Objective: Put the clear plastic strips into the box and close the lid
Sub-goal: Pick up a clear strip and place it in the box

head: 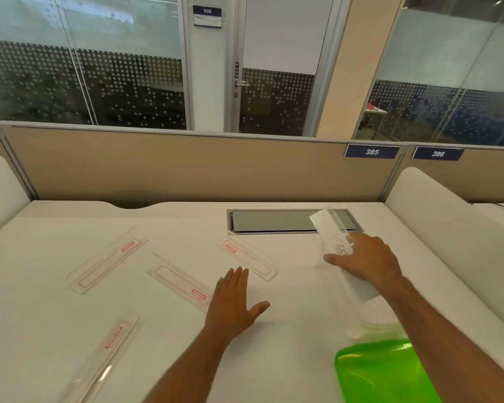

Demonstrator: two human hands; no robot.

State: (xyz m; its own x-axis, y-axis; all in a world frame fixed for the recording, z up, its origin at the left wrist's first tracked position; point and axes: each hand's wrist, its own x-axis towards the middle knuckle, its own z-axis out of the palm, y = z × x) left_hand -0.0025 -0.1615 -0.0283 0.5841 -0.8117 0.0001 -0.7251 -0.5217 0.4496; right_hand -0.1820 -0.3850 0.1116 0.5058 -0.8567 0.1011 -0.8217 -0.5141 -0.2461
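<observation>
The right hand (pixel 367 260) grips a long clear box (pixel 336 248), fingers wrapped over it, thumb on its near side; the box is tilted, far end raised over the desk's grey cable hatch (pixel 277 221). Handwriting on its white insert starts "TIGE"; the rest is hidden by the hand. The left hand (pixel 233 303) is open, fingers spread, holding nothing, low over the white desk (pixel 297 315); whether it touches I cannot tell.

Four clear strips lie apart on the desk, each with a red outline and a small red label too blurred to read: far left (pixel 108 260), middle (pixel 179 282), far middle (pixel 246 258), and near left (pixel 102 356). A green lid (pixel 381 370) sits near right, under the right forearm.

Tan partitions behind carry blue tags "385" (pixel 372 152) and "386" (pixel 438 153). Beyond, a glass door reads "PUSH" (pixel 237 69), with a plate "030" (pixel 207 11) above.
</observation>
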